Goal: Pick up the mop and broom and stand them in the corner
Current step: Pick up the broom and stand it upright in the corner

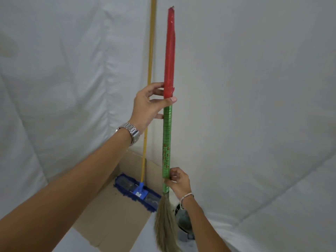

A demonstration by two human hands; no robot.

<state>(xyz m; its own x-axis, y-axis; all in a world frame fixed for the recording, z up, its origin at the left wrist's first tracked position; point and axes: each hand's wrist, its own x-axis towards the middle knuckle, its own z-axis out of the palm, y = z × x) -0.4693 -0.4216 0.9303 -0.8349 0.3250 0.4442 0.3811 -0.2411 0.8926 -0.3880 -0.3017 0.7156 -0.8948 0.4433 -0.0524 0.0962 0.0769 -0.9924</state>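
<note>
The broom [167, 133] stands upright in front of the corner, with a red upper handle, a green woven lower handle and tan bristles hanging at the bottom. My left hand [149, 104] grips it where red meets green. My right hand [179, 180] pinches the lower green part just above the bristles. The mop [148, 110] leans in the corner behind, its yellow pole running up the wall seam and its blue flat head [138, 191] resting on cardboard.
White sheeting covers both walls [254, 88] and the floor. A flattened cardboard sheet [112, 215] lies in the corner under the mop head. A dark rounded object [183, 219] sits on the floor behind the bristles, partly hidden.
</note>
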